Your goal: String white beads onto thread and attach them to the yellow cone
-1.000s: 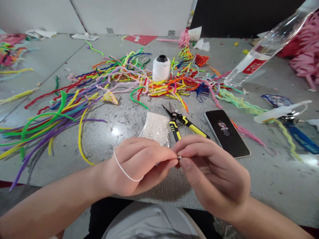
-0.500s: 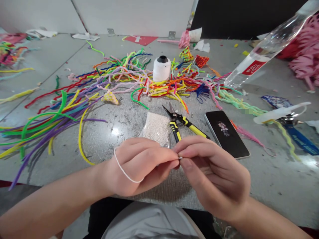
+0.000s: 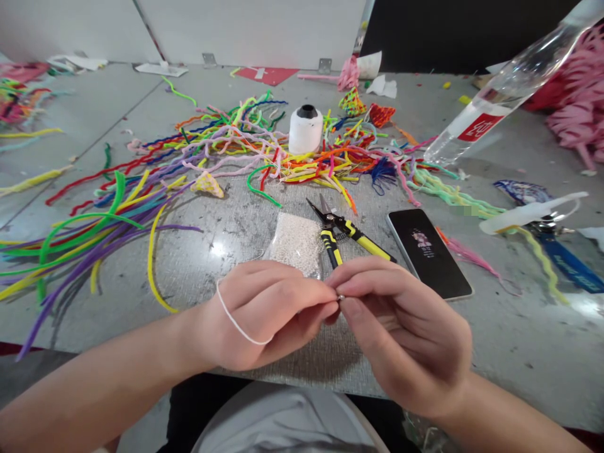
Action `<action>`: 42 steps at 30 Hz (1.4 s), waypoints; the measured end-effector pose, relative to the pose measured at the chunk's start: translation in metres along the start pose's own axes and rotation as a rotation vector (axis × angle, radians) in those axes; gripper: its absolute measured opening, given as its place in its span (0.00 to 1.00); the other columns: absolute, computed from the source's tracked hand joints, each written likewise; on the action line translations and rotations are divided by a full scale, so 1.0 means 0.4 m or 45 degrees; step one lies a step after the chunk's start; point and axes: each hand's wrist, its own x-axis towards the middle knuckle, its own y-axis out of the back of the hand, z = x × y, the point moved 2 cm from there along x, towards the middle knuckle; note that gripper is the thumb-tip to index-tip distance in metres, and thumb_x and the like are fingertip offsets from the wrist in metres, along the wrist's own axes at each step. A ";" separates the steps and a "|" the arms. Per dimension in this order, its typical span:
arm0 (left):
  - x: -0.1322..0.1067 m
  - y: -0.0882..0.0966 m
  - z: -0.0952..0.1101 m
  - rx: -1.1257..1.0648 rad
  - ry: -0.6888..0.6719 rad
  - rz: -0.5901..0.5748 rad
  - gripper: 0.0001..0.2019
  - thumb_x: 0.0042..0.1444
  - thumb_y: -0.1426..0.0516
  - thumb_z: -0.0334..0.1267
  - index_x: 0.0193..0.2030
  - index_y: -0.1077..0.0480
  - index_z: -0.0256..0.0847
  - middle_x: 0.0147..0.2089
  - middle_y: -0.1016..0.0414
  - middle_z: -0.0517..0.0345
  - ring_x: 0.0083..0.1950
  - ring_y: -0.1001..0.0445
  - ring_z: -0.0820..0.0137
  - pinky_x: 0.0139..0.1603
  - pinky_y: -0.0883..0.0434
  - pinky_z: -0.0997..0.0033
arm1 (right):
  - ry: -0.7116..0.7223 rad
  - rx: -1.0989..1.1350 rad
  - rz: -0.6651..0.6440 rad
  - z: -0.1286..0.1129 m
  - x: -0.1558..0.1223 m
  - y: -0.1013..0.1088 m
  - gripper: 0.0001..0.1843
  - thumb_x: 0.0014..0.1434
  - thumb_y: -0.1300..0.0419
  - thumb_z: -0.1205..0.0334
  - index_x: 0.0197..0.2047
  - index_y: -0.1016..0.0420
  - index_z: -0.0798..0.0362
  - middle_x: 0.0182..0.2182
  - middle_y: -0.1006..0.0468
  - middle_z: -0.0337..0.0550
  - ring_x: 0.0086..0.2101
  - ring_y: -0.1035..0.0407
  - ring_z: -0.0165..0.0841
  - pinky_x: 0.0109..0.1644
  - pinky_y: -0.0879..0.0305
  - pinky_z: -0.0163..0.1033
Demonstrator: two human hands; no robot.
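My left hand (image 3: 268, 314) and my right hand (image 3: 401, 330) meet fingertip to fingertip just above the near edge of the grey table (image 3: 519, 340). Both are closed in a pinch on a tiny silvery bit (image 3: 340, 297) held between them; I cannot make out what it is. A thin white thread (image 3: 234, 322) loops across the back of my left hand. Just beyond my fingers lie a clear bag of small white beads (image 3: 296, 240) and yellow-handled snips (image 3: 346, 234).
A black phone (image 3: 428, 251) lies to the right of the snips. Farther back stand a white thread spool (image 3: 306, 129) and a big tangle of coloured pipe cleaners (image 3: 198, 157). A clear bottle (image 3: 495, 94) leans at the right. Blue-handled items (image 3: 566, 258) sit far right.
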 end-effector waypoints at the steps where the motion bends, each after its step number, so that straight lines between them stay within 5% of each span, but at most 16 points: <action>1: 0.000 0.000 0.000 0.009 0.007 -0.005 0.02 0.70 0.38 0.28 0.46 0.25 0.36 0.34 0.13 0.57 0.32 0.17 0.76 0.38 0.18 0.78 | -0.003 -0.003 -0.005 0.001 -0.001 0.000 0.16 0.63 0.37 0.82 0.46 0.20 0.50 0.43 0.15 0.43 0.37 0.18 0.28 0.40 0.17 0.31; 15: 0.003 0.001 0.003 0.071 0.019 -0.035 0.04 0.69 0.39 0.27 0.45 0.26 0.39 0.33 0.14 0.59 0.31 0.17 0.74 0.35 0.19 0.77 | 0.085 -0.225 0.010 0.004 0.001 0.000 0.14 0.65 0.37 0.79 0.47 0.21 0.50 0.42 0.14 0.41 0.43 0.18 0.28 0.48 0.19 0.34; 21: 0.002 -0.005 -0.001 0.010 0.041 -0.031 0.04 0.68 0.39 0.25 0.45 0.25 0.37 0.36 0.13 0.57 0.34 0.15 0.76 0.41 0.18 0.81 | 0.026 -0.177 -0.022 0.003 -0.007 0.004 0.14 0.67 0.38 0.78 0.48 0.23 0.49 0.44 0.15 0.41 0.42 0.18 0.30 0.52 0.18 0.39; 33: 0.001 0.001 0.003 0.015 0.061 -0.029 0.04 0.67 0.38 0.25 0.45 0.26 0.36 0.36 0.13 0.57 0.35 0.16 0.77 0.41 0.19 0.83 | 0.036 -0.133 -0.070 0.011 -0.004 0.009 0.14 0.67 0.39 0.78 0.48 0.23 0.50 0.43 0.16 0.42 0.45 0.20 0.30 0.49 0.21 0.36; 42: 0.004 -0.002 0.002 -0.020 0.075 -0.062 0.07 0.67 0.39 0.25 0.45 0.26 0.42 0.38 0.12 0.57 0.35 0.15 0.73 0.39 0.16 0.76 | 0.013 -0.176 -0.044 0.005 -0.004 0.009 0.15 0.66 0.39 0.78 0.48 0.23 0.48 0.43 0.15 0.44 0.44 0.19 0.34 0.48 0.20 0.41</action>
